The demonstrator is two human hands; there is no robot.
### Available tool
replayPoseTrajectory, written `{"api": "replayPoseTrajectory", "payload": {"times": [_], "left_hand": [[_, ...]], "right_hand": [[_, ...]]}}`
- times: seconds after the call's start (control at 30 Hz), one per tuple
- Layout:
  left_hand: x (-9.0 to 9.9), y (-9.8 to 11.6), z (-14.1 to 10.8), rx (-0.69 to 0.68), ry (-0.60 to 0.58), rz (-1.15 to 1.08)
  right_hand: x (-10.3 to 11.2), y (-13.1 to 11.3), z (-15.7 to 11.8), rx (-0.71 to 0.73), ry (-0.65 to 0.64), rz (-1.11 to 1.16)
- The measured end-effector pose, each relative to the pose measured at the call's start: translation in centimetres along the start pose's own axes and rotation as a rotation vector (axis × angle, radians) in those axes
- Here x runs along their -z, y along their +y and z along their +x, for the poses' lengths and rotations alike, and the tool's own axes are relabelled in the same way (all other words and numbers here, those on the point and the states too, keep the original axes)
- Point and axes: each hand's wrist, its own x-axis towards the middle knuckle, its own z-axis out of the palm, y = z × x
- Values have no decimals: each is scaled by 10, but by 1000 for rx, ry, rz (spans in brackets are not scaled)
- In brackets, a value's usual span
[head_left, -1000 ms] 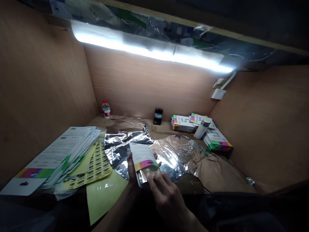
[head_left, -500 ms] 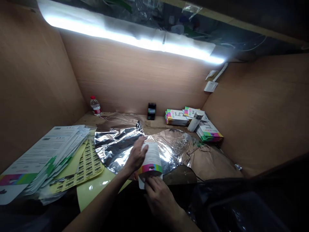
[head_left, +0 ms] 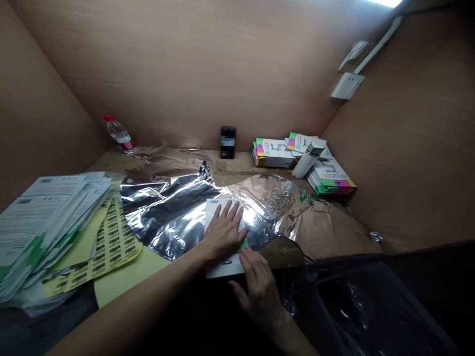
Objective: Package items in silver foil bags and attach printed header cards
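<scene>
A white printed paper packet (head_left: 224,271) with a green band and a hang hole lies on silver foil sheeting (head_left: 178,217) in front of me. My left hand (head_left: 225,228) rests flat on it, fingers spread, covering most of its printed face. At the packet's lower right edge, the fingertips of my right hand (head_left: 260,282) touch it beside the green band. That hand's fingers are stretched out, with the thumb apart below. The packet's middle is hidden under my left hand.
At left lie a fanned stack of printed packets (head_left: 44,217) and yellow sticker sheets (head_left: 111,237). Along the back stand a red-capped bottle (head_left: 120,136), a phone (head_left: 227,142), stacked colourful packets (head_left: 276,153) and a white flask (head_left: 308,159). A dark plastic bin (head_left: 371,306) is at right.
My left hand has come down from beside the packet to lie flat on it. My right fingers have left the packet's opening for its right edge; the flap lies flatter. The view has tilted down.
</scene>
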Motion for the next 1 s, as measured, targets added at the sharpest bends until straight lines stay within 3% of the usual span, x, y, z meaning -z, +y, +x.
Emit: {"api": "replayPoseTrajectory", "payload": {"times": [0.17, 0.27, 0.33, 0.4, 0.47, 0.53, 0.63, 0.83, 1.0], "left_hand": [[2, -3, 7, 39, 106, -282], [22, -7, 1, 32, 155, -431], [42, -7, -19, -7, 146, -435], [59, -5, -53, -77, 47, -413], [68, -4, -89, -135, -91, -365], [68, -5, -117, -133, -147, -331], [56, -5, -133, -56, -70, -362], [43, -3, -120, 191, 163, -382], [40, -6, -114, 246, 137, -294]], "right_hand": [[2, 13, 14, 0, -127, -23], [6, 22, 26, 43, -182, -30], [9, 26, 29, 81, -193, -28], [11, 28, 26, 121, -181, -19], [11, 27, 19, 157, -158, 14], [11, 23, 12, 150, -120, 85], [10, 13, 11, -44, -49, 230], [6, -11, 35, -471, -8, 245], [3, -16, 48, -551, -60, 189]]}}
